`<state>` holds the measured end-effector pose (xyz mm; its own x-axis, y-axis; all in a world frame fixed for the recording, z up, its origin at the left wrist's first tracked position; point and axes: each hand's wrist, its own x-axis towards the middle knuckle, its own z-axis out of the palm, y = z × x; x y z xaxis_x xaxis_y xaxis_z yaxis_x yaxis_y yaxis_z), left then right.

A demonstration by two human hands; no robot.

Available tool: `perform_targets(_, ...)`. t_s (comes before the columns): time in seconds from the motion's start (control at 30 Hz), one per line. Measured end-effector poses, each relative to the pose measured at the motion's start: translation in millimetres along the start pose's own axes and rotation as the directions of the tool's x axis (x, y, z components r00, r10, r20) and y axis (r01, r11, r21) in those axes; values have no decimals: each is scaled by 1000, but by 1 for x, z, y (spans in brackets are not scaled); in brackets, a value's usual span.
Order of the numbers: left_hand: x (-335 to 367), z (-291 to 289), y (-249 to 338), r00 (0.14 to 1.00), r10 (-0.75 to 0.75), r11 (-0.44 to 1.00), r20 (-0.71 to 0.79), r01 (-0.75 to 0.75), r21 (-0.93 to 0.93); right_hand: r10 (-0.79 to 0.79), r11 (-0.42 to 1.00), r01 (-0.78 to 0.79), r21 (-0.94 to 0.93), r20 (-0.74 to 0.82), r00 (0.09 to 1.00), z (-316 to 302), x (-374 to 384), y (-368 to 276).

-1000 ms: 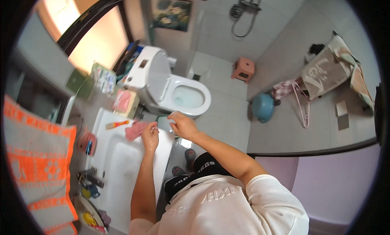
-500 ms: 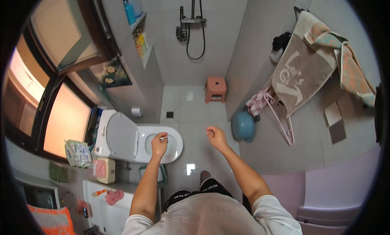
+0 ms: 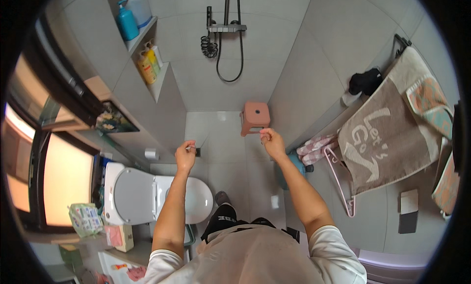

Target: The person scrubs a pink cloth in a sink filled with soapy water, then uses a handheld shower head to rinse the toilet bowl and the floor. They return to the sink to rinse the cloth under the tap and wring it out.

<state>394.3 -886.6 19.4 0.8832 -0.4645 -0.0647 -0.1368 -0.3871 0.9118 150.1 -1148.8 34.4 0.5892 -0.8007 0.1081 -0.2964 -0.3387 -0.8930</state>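
Note:
My left hand (image 3: 186,155) is raised in front of me with its fingers curled into a pinch. A faint thin line seems to run from its fingertips, too fine to name. Below that hand and forearm is the white toilet (image 3: 200,198), its grey-white lid (image 3: 132,195) tipped back. My right hand (image 3: 273,144) is held up at about the same height, its fingers bent together; what they hold, if anything, is hidden. Just beyond it on the floor stands a salmon-pink stool (image 3: 256,115). Neither hand visibly touches these things.
A black shower set (image 3: 226,28) hangs on the far wall. Bottles (image 3: 128,23) stand on wall shelves at left. At right are a blue basin (image 3: 285,172), a pink hanger (image 3: 338,183) and a grey-brown towel (image 3: 387,137). A toilet roll (image 3: 151,153) hangs on the left wall.
I have stepped forward, so the shower and stool look nearer and the toilet sits lower in view. Both hands stay raised and curled; the other foot now shows in front.

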Motion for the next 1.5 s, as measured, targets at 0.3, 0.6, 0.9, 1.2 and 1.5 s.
perform_targets(0.3, 182, 63, 83, 968, 225, 974, 109, -221, -42, 181, 954, -187, 234, 46, 982, 12, 169, -72)
perform_targets(0.6, 326, 129, 183, 984, 81, 979, 161, -48, -196, 155, 880, -163, 445, 56, 986, 29, 424, -105)
perform_targets(0.9, 465, 193, 221, 988, 18, 976, 155, 16, -218, 257, 818, -249, 518, 57, 965, 70, 624, -65)
perform_targets(1.2, 517, 224, 213, 991, -67, 958, 119, 98, -270, -116, 891, 119, 437, -33, 993, 77, 622, -34)
perform_targets(1.5, 522, 211, 209, 995, -3, 974, 104, 27, -227, -295, 928, 330, 173, -200, 934, 92, 631, -5)
